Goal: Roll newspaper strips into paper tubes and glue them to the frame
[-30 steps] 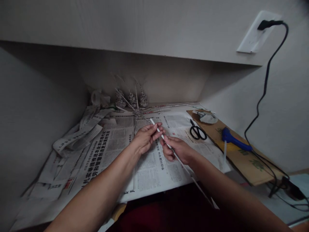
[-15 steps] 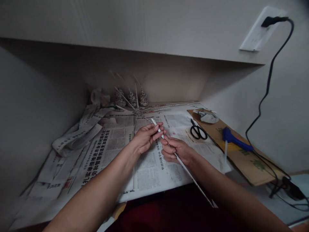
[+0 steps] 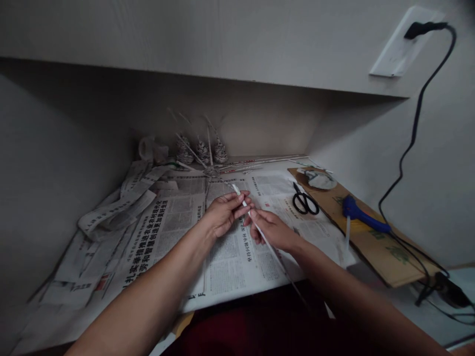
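Over the newspaper-covered table, a thin rolled paper stick (image 3: 269, 243) slants from its white upper end down toward my lap. Near that upper end my left hand (image 3: 229, 212) pinches it between thumb and fingers. Just below, my right hand (image 3: 270, 228) grips the same stick with thumb and forefinger, its other fingers curled loosely beneath. The two hands nearly touch. The stick's lower end blurs against dark red clothing.
Black scissors (image 3: 305, 201) lie on the newspaper (image 3: 228, 269) to the right. A blue glue gun (image 3: 365, 216) rests on cardboard (image 3: 386, 252), its cord running to a wall socket (image 3: 403, 44). Paper strips (image 3: 111, 210) pile at left; woven paper pieces (image 3: 220, 151) stand behind.
My right hand's fingers have loosened and shifted around the stick. The stick's lower end has swung left. My left hand keeps nearly the same place.
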The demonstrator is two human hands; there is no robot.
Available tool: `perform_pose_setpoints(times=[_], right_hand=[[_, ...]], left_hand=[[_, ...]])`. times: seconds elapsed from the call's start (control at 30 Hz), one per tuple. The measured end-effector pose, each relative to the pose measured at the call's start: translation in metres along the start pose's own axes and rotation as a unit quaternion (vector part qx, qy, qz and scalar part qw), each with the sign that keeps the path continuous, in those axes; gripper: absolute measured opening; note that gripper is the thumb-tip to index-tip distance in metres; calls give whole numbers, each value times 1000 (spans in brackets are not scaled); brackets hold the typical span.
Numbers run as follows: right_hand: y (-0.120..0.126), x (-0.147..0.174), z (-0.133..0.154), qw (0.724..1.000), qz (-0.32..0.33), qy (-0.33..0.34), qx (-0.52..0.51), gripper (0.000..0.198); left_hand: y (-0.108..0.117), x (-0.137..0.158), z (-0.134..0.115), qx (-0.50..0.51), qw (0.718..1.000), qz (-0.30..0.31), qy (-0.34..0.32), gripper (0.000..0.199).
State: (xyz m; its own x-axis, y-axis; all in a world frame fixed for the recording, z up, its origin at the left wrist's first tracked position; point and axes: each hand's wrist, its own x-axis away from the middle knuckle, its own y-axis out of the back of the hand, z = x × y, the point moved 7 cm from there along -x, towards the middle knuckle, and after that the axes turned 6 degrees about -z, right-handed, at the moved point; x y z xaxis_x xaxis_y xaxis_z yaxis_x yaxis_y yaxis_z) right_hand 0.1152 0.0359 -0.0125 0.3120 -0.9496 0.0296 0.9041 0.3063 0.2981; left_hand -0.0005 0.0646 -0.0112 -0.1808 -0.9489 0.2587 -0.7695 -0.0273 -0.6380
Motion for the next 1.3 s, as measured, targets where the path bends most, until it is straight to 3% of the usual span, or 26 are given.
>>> perform_pose_setpoints(times=[0.07, 0.13, 0.27, 0.47, 0.67, 0.9, 0.97, 1.07, 1.17, 1.3], right_hand=[[21, -4, 15, 990, -105, 64, 71, 36], [36, -6, 39, 958, -205, 143, 143, 30], [28, -16, 74, 911, -221, 245, 246, 20], [22, -42, 73, 907, -221, 215, 288, 9], [30, -45, 70, 910, -232, 195, 284, 12], [24, -62, 37, 968, -164, 97, 162, 22], [34, -66, 30, 968, -144, 106, 174, 25], [78, -59, 25, 925, -172, 120, 317, 26], [152, -32, 20, 828, -267, 67, 488, 22], [234, 22, 0, 713, -307, -79, 625, 26]], left_hand=[[2, -1, 0, 8, 1000, -21, -6, 15], [3, -2, 1, 13, 999, -38, -11, 15], [3, -3, 2, -1, 999, -36, -16, 15], [1, -2, 3, -9, 1000, -22, -14, 13], [5, -3, 6, 13, 999, -50, -15, 13], [8, -4, 8, 16, 997, -69, -10, 15], [9, -4, 8, 12, 998, -68, -9, 14], [11, -5, 6, 13, 997, -74, -15, 12], [14, -6, 6, 18, 996, -86, -19, 12], [14, -6, 4, 20, 996, -82, -27, 12]])
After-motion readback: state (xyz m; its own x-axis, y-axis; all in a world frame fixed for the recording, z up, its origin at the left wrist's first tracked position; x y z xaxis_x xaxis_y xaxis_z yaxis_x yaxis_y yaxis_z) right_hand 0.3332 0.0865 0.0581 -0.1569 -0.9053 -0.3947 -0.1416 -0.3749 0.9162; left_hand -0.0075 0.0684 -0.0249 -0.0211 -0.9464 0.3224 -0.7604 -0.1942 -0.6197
